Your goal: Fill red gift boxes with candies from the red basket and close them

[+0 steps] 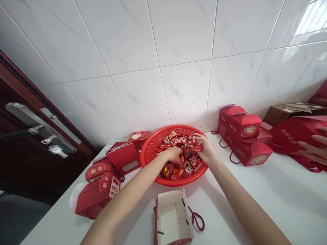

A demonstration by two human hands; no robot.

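Note:
A red plastic basket [150, 137] full of wrapped candies [187, 154], mostly red, stands against the wall. My left hand [174, 155] reaches down into the candies, fingers curled and partly hidden among them. At the basket's right side my right hand [206, 148] is closed around a red-wrapped candy [198, 148], with other candies close to its fingertips. In front of the basket, between my forearms, sits an open red gift box [173, 221] with a bare white inside and a dark red cord handle [198, 219] on its right.
Red gift boxes stand left [98, 194] and right [244, 131] of the basket on the white table [255, 197]. At the far right, another person's blurred hand [315, 146] is at a red bag or box [293, 132], near a cardboard box [278, 114]. A door with keys [55, 148] is at left.

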